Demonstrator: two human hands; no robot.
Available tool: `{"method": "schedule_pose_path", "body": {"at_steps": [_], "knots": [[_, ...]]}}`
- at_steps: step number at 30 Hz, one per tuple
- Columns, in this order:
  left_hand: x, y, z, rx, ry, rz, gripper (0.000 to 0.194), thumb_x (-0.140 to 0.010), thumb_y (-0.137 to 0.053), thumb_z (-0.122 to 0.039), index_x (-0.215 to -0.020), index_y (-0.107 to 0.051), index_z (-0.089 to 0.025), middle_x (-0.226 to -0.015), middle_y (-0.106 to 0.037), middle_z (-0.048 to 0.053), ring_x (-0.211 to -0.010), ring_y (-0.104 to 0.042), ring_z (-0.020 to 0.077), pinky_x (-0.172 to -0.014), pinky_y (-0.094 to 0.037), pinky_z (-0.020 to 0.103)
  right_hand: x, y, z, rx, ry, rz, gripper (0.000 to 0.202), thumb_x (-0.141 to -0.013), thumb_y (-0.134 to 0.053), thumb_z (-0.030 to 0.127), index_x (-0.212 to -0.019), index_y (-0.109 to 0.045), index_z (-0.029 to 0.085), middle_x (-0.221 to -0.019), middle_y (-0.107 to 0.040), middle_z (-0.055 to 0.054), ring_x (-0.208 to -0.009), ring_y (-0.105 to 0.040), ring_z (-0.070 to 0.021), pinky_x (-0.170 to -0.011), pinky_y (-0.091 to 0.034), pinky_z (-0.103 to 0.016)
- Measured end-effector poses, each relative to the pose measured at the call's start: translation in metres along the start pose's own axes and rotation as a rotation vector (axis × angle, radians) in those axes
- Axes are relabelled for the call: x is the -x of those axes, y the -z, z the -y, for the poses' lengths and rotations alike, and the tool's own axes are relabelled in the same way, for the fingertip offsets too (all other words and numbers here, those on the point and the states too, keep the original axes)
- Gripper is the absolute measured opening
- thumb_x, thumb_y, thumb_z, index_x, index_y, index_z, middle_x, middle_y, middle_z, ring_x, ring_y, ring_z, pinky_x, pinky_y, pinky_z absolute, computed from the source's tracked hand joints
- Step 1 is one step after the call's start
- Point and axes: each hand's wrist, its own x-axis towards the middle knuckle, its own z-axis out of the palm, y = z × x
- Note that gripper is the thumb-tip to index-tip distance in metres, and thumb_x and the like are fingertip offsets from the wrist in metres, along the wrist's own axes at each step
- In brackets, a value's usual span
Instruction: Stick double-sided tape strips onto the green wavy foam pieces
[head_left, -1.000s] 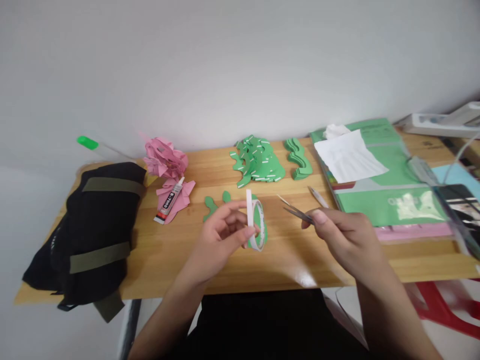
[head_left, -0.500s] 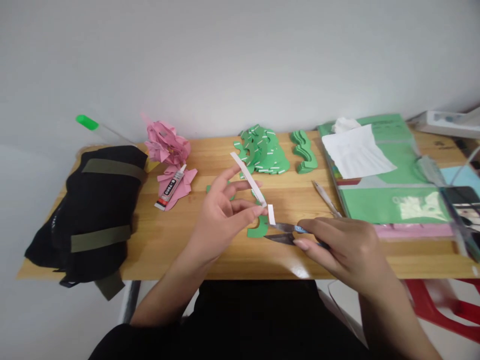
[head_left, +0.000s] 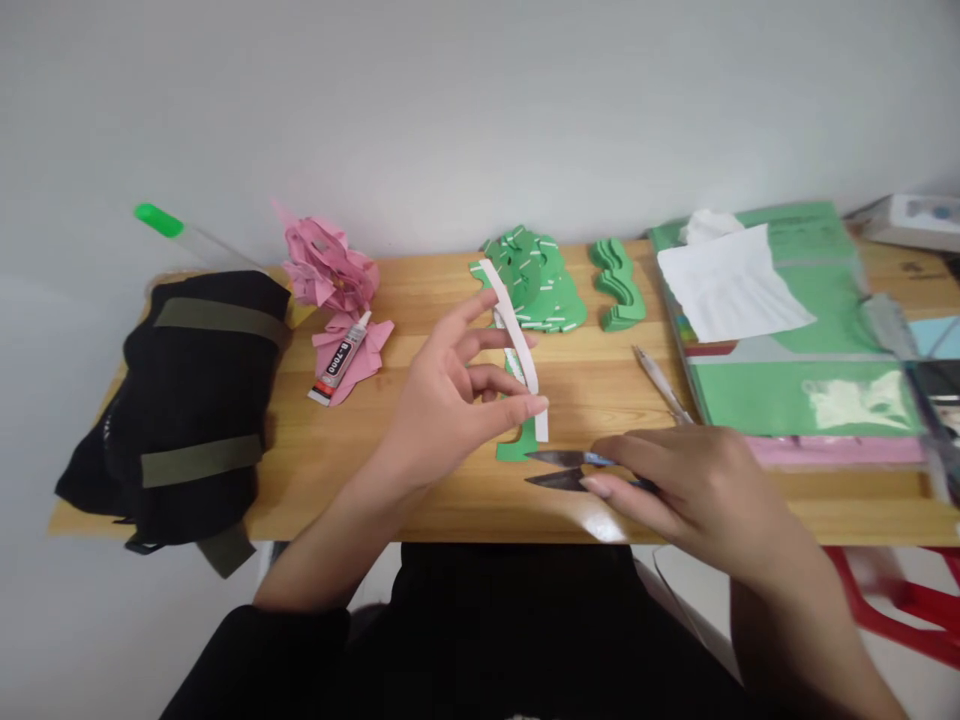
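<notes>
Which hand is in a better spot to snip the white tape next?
Probably the right hand: it holds the scissors, blades apart near the tape's lower end, while the left hand holds the white tape.

Left hand (head_left: 450, 400), holding white tape (head_left: 512, 325) over a green cut-out (head_left: 517, 450); right hand (head_left: 686, 485), holding scissors (head_left: 559, 459), blades parted, just near of the tape; far centre, heaped green pieces (head_left: 544, 285); to their right, a green stack (head_left: 619, 285); left, black bag (head_left: 206, 390), glue tube (head_left: 342, 360) on pink paper (head_left: 367, 350); right, pen (head_left: 660, 385), green packet (head_left: 795, 395) under white paper (head_left: 731, 285).
</notes>
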Motion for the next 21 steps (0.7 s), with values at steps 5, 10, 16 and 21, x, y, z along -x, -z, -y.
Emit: {"method": "schedule_pose_path", "body": {"at_steps": [5,10,16,21], "knots": [[-0.002,0.003,0.0,-0.013,-0.008,-0.011,0.08,-0.064,-0.087,-0.016,-0.132,-0.046,-0.027,-0.11,-0.067,0.003,-0.062,-0.067,0.0083,-0.062,-0.058,0.024,0.001,0.006,-0.013,-0.326,-0.159,0.179,0.05,-0.101,-0.043,0.043,-0.058,-0.05,0.019,-0.046,-0.042,0.005,-0.04,-0.041,-0.0065,-0.043,-0.03,-0.022],[-0.002,0.002,-0.001,-0.042,0.002,0.025,0.071,-0.069,-0.082,-0.014,-0.13,-0.049,-0.026,-0.111,-0.066,0.005,-0.065,-0.07,0.0123,-0.059,-0.058,0.026,-0.004,0.014,-0.021,-0.444,-0.255,0.132,0.052,-0.1,-0.042,0.048,-0.056,-0.049,0.02,-0.046,-0.035,0.006,-0.04,-0.034,-0.0073,-0.04,-0.028,-0.022],[0.001,-0.001,-0.003,-0.053,0.036,0.068,0.067,-0.074,-0.077,-0.014,-0.132,-0.047,-0.025,-0.114,-0.064,0.007,-0.062,-0.072,0.0132,-0.054,-0.056,0.024,-0.012,0.014,-0.018,-0.454,-0.237,0.157,0.053,-0.1,-0.043,0.046,-0.055,-0.05,0.02,-0.045,-0.039,0.006,-0.039,-0.034,-0.007,-0.041,-0.03,-0.023],[0.002,-0.001,-0.002,-0.04,0.034,0.093,0.064,-0.075,-0.077,-0.015,-0.131,-0.049,-0.027,-0.114,-0.064,0.006,-0.063,-0.071,0.0134,-0.053,-0.055,0.024,-0.015,0.015,-0.016,-0.451,-0.232,0.173,0.051,-0.1,-0.042,0.048,-0.061,-0.059,0.019,-0.046,-0.048,0.005,-0.039,-0.04,-0.0073,-0.042,-0.032,-0.023]]}}
